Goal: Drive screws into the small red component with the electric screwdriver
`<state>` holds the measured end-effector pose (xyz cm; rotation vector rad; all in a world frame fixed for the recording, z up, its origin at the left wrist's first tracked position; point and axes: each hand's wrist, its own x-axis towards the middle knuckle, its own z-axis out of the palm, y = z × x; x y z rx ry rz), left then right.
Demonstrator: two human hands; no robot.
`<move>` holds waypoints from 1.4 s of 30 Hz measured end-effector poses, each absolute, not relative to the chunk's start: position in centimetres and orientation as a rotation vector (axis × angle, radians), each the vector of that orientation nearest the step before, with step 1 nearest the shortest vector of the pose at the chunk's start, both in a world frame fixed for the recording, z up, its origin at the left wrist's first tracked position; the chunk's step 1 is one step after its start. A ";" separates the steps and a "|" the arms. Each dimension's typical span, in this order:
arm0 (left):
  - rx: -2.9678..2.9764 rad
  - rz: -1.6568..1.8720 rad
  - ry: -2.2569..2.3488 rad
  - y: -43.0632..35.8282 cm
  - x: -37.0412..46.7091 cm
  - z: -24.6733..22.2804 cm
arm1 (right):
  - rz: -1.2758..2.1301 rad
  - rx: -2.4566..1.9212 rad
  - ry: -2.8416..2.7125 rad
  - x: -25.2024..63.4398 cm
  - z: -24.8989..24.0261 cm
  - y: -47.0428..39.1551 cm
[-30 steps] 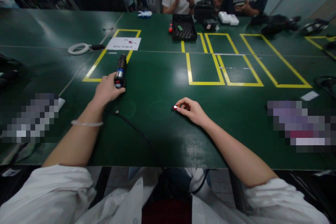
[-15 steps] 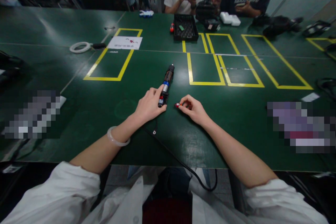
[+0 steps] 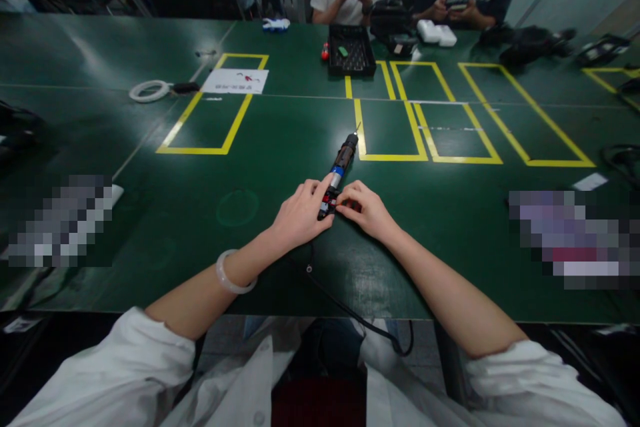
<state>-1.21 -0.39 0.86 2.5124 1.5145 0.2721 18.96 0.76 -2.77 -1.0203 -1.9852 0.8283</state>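
Observation:
An electric screwdriver (image 3: 344, 159), black with a blue and silver band, lies slanted on the green table, its thin bit pointing away and to the right. My left hand (image 3: 304, 212) is closed around its near end. Fingers and thumb of my right hand (image 3: 365, 210) pinch a small red piece (image 3: 333, 201) against the right side of the tool's near end. Its exact shape is mostly hidden by the fingertips. A black cable (image 3: 350, 310) with a small ring (image 3: 309, 269) on a lead runs from below my left hand over the table's front edge.
Yellow tape rectangles (image 3: 393, 158) mark the green table (image 3: 280, 120). Farther back are a black tray (image 3: 351, 68) holding a green piece, a red object (image 3: 325, 51), a paper sheet (image 3: 236, 81) and a white cable coil (image 3: 150, 91). Two people sit across the table.
The screwdriver and my left hand have shifted right and slightly nearer. The bit now points more to the right, and the small red piece has met the tool's side. The ring and cable moved right.

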 end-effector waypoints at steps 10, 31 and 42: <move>2.546 0.256 1.568 -0.5 -0.3 1.0 | 0.750 -1.082 -1.991 18.9 -1.9 0.3; 2.406 0.127 1.861 3.0 -7.1 1.0 | 0.812 -1.033 -2.036 19.7 -2.0 0.0; 2.145 -0.040 2.212 10.2 -20.2 1.0 | 0.793 -1.042 -2.070 19.7 -2.5 0.2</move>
